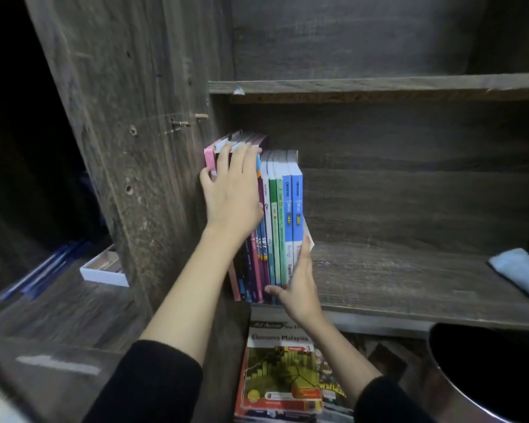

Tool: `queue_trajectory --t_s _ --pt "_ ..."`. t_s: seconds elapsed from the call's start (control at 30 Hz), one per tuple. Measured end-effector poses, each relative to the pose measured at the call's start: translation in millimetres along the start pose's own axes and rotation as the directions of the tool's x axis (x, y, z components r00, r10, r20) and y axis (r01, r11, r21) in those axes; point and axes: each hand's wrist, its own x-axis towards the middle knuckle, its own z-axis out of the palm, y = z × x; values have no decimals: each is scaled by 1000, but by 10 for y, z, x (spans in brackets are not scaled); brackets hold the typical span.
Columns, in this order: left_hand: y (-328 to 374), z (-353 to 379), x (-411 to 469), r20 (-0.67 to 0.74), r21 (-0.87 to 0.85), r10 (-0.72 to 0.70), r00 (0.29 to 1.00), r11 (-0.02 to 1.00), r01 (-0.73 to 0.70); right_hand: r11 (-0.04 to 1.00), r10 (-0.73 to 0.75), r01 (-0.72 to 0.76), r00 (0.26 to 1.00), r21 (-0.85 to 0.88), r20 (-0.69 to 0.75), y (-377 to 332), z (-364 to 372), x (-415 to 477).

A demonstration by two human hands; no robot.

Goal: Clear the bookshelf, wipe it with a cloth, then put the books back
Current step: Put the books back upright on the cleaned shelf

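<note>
- The dark grey wood-grain bookshelf (409, 270) has one open middle compartment with a row of upright paperback books (280, 215) packed into its left end, right against the side panel.
- The rest of that board is bare wood, apart from a light blue folded cloth (519, 270) lying flat way over at the right end, well apart from the books.
- The upper shelf board (379, 87) sits above; can't see anything on it from here.
- A small shallow white box (103, 274) sits on the desk to the left of the shelf. There's something pale inside, too blurry to tell what. A few blue pens (40, 273) lie near it.
- Bottom right is a round dark bin with a shiny metal wall (449, 392). The inside is just black.
- About the books: the taller ones are on the left, starting with a pink spine (209, 158), then purple and magenta, then white and green, and two matching blue spines (297, 209) on the right.
- The left hand (232, 190) lies flat over the upper spines of the taller books, fingers straight, thumb out by the pink one. It's pressing, not gripping.
- The right hand (300, 282) is low at the right end, with straight fingers flat against the outer blue book's cover and the thumb touching the bottoms of the spines.
- Below the shelf lies a stack topped by a green-and-red "Ekonomi Malaysia" textbook (280, 374).
</note>
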Motion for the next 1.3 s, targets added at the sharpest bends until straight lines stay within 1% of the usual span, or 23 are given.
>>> queue_trajectory --t_s 0.27,0.43,0.57,0.7,0.87,0.97,1.0,1.03,1.07,1.13,1.2,1.27,1.3 --pt "-18 55 -35 -16 60 15 1000 998 -14 999 0 -2 999 -52 -51 19 60 -65" --pt "-21 96 -61 -45 81 35 998 996 -32 984 -33 23 998 -174 -52 61 39 -61" --pt "-83 83 -49 -24 75 59 998 996 -57 975 -50 38 998 -217 -48 131 29 -99" --pt "-191 13 29 -15 29 106 994 994 -105 972 -60 53 998 -229 -23 179 20 -81" --pt "-163 -24 30 9 14 92 996 996 -92 974 -41 37 999 -224 -10 196 17 -60" --pt "-147 -82 -23 55 -52 36 998 998 -33 979 -27 41 997 -197 72 203 -40 -12" --pt "-151 -96 -51 43 -81 2 999 997 2 983 -31 50 993 -177 112 186 -70 -2" --pt "-156 -107 -77 9 -102 -23 1000 995 24 985 -45 66 990 -158 136 145 -110 13" --pt "-162 -110 -106 -29 -119 -38 999 992 34 987 -66 85 989 -139 130 79 -160 24" --pt "-171 -98 -125 -77 -143 -56 995 989 45 985 -154 156 987 -79 40 -135 -312 90" --pt "-173 -73 -118 -80 -124 -64 995 991 54 965 -263 262 964 -19 -49 -470 -489 195" --pt "-178 -47 -100 -84 -121 -68 994 991 58 930 -367 365 928 -31 -71 -863 -635 315" --pt "-176 -44 -98 -86 -130 -74 994 990 62 913 -406 403 913 -64 -48 -1035 -675 375"
